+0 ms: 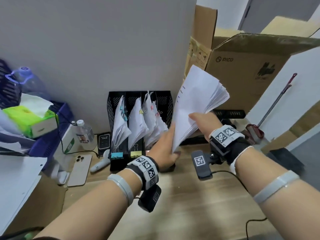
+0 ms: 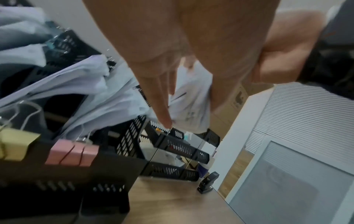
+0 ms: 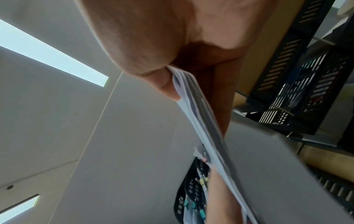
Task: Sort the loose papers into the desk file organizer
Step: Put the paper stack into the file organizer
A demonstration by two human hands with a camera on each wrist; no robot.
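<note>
Paper stack (image 1: pixel 199 94) held tilted above the bench (image 1: pixel 190 205), right of the file organizer (image 1: pixel 111 106); right hand (image 1: pixel 201 123) grips its edge, left hand (image 1: pixel 164 151) pinches its lower corner.

- Left grip (image 2: pixel 191 53) points down, thumb and straight fingers (image 2: pixel 162 109) either side of white sheets (image 2: pixel 191 94).
- Black mesh organizer (image 2: pixel 107 174) holds filed papers (image 2: pixel 80 84); pink clip (image 2: pixel 72 154) and yellow clip (image 2: pixel 15 147) sit on its front.
- Wooden worktop (image 2: pixel 172 204) lies below.
</note>
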